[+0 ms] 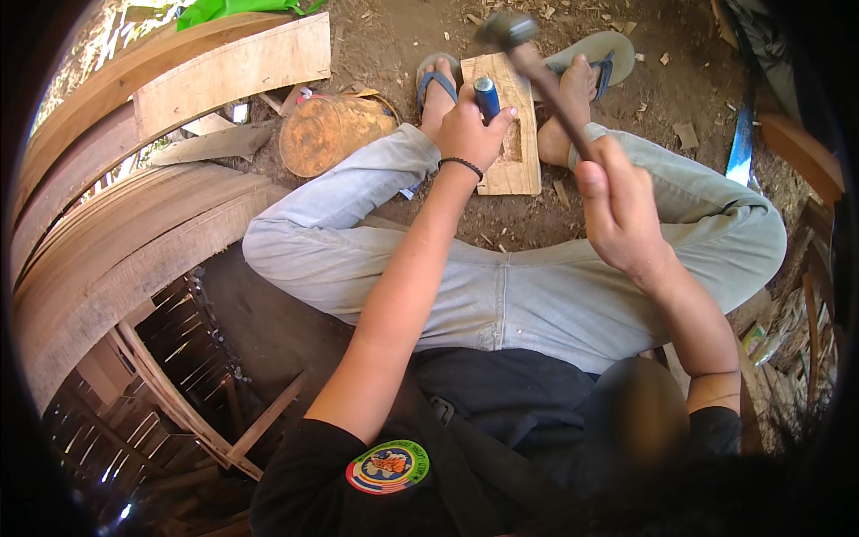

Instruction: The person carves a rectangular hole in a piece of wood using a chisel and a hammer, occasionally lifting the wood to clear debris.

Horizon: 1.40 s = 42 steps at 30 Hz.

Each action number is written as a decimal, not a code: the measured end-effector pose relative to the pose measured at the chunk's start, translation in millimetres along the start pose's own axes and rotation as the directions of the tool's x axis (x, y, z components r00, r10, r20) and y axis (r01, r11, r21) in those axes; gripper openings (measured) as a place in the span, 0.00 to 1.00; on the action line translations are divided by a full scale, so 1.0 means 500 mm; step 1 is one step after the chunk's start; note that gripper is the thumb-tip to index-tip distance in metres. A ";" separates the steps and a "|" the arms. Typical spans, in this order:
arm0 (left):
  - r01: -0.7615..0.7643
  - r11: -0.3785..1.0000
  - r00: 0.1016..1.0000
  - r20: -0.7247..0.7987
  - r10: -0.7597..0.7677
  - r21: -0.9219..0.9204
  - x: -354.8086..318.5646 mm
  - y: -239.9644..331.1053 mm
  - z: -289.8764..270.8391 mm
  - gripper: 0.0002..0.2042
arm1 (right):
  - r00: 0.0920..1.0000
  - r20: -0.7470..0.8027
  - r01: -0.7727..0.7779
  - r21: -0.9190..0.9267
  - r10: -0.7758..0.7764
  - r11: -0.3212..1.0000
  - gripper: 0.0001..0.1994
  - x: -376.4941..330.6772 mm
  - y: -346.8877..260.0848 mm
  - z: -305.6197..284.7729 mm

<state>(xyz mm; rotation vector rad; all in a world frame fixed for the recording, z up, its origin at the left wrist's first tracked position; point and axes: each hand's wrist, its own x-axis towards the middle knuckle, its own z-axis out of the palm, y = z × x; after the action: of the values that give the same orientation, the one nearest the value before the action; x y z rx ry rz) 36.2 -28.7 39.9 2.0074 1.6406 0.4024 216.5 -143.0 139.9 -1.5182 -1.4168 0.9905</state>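
A pale wooden board lies on the ground between my feet, with a rough hollow cut into its face. My left hand is closed around the blue handle of a chisel, held upright over the board; its metal-capped top shows, while the blade is hidden below the hand. In my right hand is a hammer, gripped by its dark handle. The hammer's head, smeared by motion, is raised beyond and to the right of the chisel's top.
My feet in flip-flops flank the board. A rusty round can lies left of my left foot. Long planks are stacked at the left. Wood chips litter the dirt. A blue-and-white blade lies at the right, near a wooden piece.
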 end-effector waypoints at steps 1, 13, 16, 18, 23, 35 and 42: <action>-0.030 0.999 0.999 -0.028 0.030 0.031 -0.001 0.002 -0.006 0.24 | 0.997 0.063 -0.027 -0.092 0.032 0.995 0.11 -0.003 0.014 0.005; 0.006 0.997 0.999 0.040 -0.004 -0.072 0.009 -0.028 -0.014 0.26 | 0.936 0.220 -0.233 -0.193 0.273 0.953 0.15 0.009 0.020 0.001; 0.194 0.964 0.979 0.092 -0.180 -0.182 0.029 -0.078 0.002 0.27 | 0.949 0.129 -0.290 0.007 0.286 0.957 0.17 0.010 0.027 -0.021; 0.269 0.897 0.950 -0.055 -0.306 -0.352 0.030 -0.145 0.002 0.25 | 0.966 -0.007 -0.256 0.081 0.257 0.963 0.16 0.035 0.021 -0.028; 0.536 0.412 0.707 0.125 -0.696 -0.737 0.023 -0.198 -0.030 0.17 | 0.911 -0.161 -0.341 0.221 0.380 0.913 0.14 0.033 0.041 -0.054; 0.087 0.930 0.992 -0.060 -0.115 -0.357 -0.001 -0.121 0.027 0.30 | 0.931 -0.007 -0.356 0.189 0.364 0.915 0.14 0.020 0.028 -0.028; -0.013 0.954 0.997 -0.080 -0.011 -0.300 -0.024 -0.038 -0.007 0.25 | 0.939 -0.017 -0.337 0.175 0.345 0.925 0.14 0.014 0.020 -0.025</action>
<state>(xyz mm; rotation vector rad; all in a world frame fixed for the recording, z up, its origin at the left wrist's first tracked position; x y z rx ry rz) 16.0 -37.0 32.9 1.7844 1.5206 0.6987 232.1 -137.0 134.9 -1.6798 -1.0229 1.2416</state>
